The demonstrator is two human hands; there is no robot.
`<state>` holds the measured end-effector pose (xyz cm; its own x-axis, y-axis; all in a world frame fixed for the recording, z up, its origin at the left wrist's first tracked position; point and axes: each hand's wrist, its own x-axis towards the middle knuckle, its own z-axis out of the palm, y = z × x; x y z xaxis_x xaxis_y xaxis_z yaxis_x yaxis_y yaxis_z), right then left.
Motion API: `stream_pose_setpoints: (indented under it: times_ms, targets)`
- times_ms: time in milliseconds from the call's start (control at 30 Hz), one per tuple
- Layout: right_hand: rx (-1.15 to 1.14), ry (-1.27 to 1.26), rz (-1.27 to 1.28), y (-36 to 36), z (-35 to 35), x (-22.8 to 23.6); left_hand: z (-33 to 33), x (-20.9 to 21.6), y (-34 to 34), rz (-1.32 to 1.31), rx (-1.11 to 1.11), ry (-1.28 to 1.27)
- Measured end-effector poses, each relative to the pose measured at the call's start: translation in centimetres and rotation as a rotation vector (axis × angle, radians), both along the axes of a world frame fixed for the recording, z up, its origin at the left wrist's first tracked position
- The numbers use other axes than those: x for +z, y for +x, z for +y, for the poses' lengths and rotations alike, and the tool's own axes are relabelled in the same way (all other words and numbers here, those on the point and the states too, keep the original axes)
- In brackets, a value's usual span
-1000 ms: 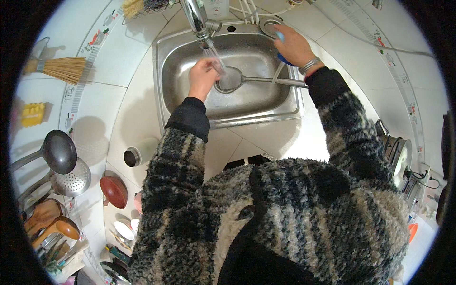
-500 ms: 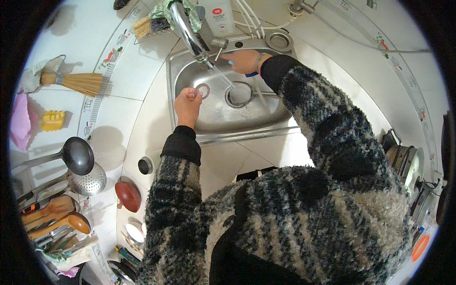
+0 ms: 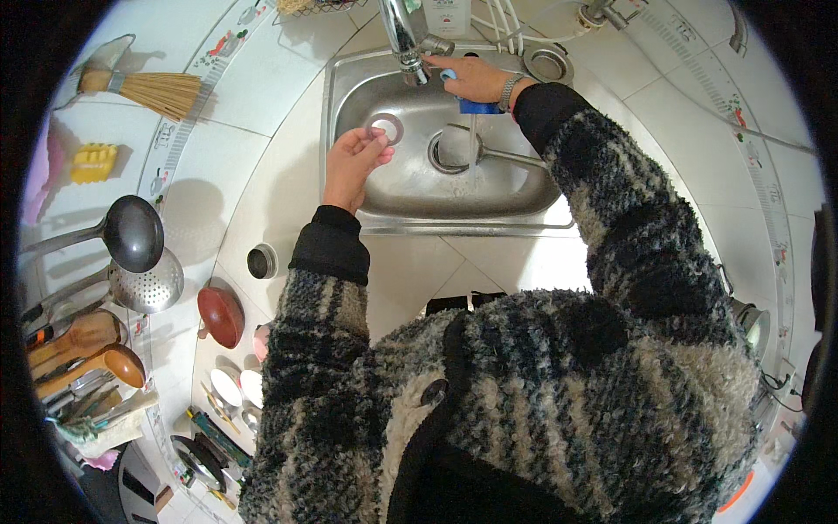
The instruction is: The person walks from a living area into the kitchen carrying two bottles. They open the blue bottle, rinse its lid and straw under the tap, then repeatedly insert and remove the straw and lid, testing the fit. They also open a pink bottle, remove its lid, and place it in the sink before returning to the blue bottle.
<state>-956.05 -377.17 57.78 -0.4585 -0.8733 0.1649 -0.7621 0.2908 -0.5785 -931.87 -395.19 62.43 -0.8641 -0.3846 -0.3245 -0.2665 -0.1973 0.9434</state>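
Red-brown bowl (image 3: 220, 316) and open metal cylinder (image 3: 261, 261) sitting on counter (image 3: 419, 258), eight o'clock from sink (image 3: 397, 192); counter spreading at six o'clock, beyond sink's front rim. Left hand (image 3: 351, 166) pinching ring (image 3: 400, 129) above sink, ten o'clock from round head of utensil (image 3: 515, 158); utensil lying inside sink. Right hand (image 3: 476, 80) closing round blue item (image 3: 480, 107), one o'clock, forefinger stretching toward tap (image 3: 404, 39). Round metal piece (image 3: 548, 63) resting at two o'clock.

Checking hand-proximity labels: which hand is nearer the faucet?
Right. The right hand is just right of the faucet; the left hand, holding a ring, is lower-left, farther away.
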Motion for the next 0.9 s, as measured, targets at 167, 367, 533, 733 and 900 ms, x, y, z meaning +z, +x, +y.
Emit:
stream_pose_setpoints:
  times_ms: [167, 367, 533, 733, 900]
  targets:
    - [-0.059, 0.057, -0.253, -0.6, 3.8, 2.8, 0.2, 2.3, 0.3, 0.057, -0.076, -0.040]
    - [-0.146, -0.852, -1.535, 3.9, 13.0, 7.4, -0.3, 0.1, 0.2, 0.029, -0.251, -0.499]
    - [0.348, -1.224, -1.893, 8.9, 14.8, 10.7, 2.0, -2.0, -0.8, -0.307, -0.333, -1.171]
    - [0.560, -1.463, -2.020, 12.7, 19.7, 14.5, 6.6, 4.3, -2.5, -0.059, -0.287, -0.478]
    - [0.665, -1.518, -1.893, 13.7, 20.5, 17.4, 8.8, 9.5, -2.8, 0.096, -0.223, -0.179]
